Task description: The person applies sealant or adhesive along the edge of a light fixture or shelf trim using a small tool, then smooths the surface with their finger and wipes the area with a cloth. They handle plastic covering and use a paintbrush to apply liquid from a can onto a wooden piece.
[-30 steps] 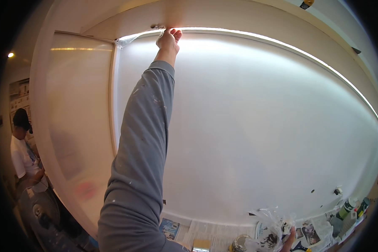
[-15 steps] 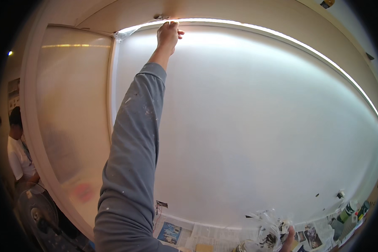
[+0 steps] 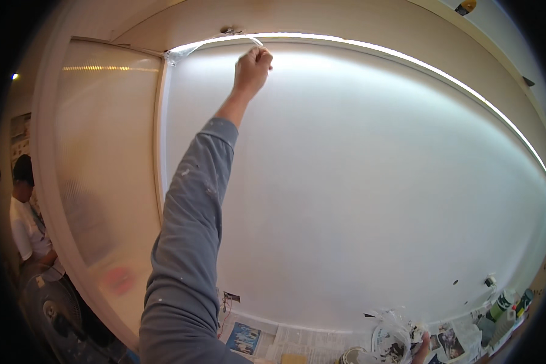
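Note:
My left hand (image 3: 252, 74), at the end of a raised grey sleeve flecked with paint, is closed in a pinch just below the glowing light strip (image 3: 370, 43). From its fingertips a thin white strip (image 3: 256, 42) runs up to that light along the top of the white panel (image 3: 358, 176). Low on the right, only part of my right hand (image 3: 422, 348) shows. It grips a clear plastic bag (image 3: 389, 335) with dark and white scraps inside; most of its fingers are hidden.
Newspaper sheets (image 3: 306, 343) cover the surface below. Bottles and tubs (image 3: 502, 306) stand at the right. Wires (image 3: 229, 298) poke out of the panel's lower left. Crumpled clear plastic (image 3: 177, 56) hangs at the upper left corner. Beyond the frame are a person (image 3: 27, 221) and a fan (image 3: 53, 306).
My left hand has come down and slightly right, away from the light strip, and the white strip now shows stretched above it. My right hand and the bag have shifted slightly right.

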`<action>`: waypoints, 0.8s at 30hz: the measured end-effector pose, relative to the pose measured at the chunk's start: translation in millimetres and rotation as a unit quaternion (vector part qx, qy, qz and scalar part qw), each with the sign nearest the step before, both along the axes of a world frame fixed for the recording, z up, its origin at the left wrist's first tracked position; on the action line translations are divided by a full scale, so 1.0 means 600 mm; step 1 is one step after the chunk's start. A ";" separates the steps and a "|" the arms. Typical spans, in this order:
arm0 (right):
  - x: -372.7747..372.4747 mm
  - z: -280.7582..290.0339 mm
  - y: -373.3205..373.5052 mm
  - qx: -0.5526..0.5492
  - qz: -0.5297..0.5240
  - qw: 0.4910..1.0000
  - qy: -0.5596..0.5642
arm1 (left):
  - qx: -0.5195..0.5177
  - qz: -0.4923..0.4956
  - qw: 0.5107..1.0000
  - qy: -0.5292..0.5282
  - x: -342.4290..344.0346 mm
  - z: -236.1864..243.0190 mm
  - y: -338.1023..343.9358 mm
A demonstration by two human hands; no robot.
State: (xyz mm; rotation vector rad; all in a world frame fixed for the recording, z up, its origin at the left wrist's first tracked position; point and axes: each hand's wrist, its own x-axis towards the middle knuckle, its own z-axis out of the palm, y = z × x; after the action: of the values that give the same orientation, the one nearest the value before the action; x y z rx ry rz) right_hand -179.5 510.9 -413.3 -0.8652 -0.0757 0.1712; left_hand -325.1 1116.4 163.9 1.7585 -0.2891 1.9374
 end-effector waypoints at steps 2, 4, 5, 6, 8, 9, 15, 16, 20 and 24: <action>-0.008 0.012 0.001 0.024 0.016 1.000 -0.004 | -0.096 -0.107 0.989 0.016 0.004 -0.023 0.003; -0.027 0.048 0.021 -0.001 -0.030 0.999 0.023 | -0.157 -0.166 0.973 -0.014 -0.004 -0.024 0.012; -0.031 0.059 0.027 -0.013 -0.055 0.998 0.035 | -0.186 -0.198 0.962 -0.030 -0.009 -0.020 0.018; -0.025 0.057 0.024 -0.022 -0.050 0.998 0.021 | -0.181 -0.204 0.961 -0.040 -0.015 -0.009 0.022; -0.012 0.050 0.017 -0.040 -0.043 0.998 -0.005 | -0.133 -0.221 0.965 -0.056 -0.006 0.011 0.010; -0.024 0.065 0.027 -0.052 -0.060 0.997 -0.004 | -0.109 -0.227 0.966 -0.062 -0.003 0.021 -0.001; -0.094 0.153 0.086 -0.075 -0.098 0.992 0.004 | -0.181 -0.449 0.861 -0.153 0.009 0.071 -0.003; -0.100 0.160 0.090 -0.075 -0.102 0.992 0.007 | -0.187 -0.459 0.853 -0.164 0.020 0.071 -0.002; -0.085 0.143 0.078 -0.107 -0.122 0.986 0.029 | -0.187 -0.505 0.820 -0.193 0.035 0.081 -0.003; -0.071 0.134 0.064 -0.050 -0.116 0.991 0.043 | -0.186 -0.450 0.851 -0.197 0.024 0.092 0.001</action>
State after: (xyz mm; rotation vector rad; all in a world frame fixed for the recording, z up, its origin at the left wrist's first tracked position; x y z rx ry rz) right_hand -222.4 549.3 -333.1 -0.9578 0.1158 -0.0065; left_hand -310.6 1116.8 218.8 0.7205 -0.6835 1.4632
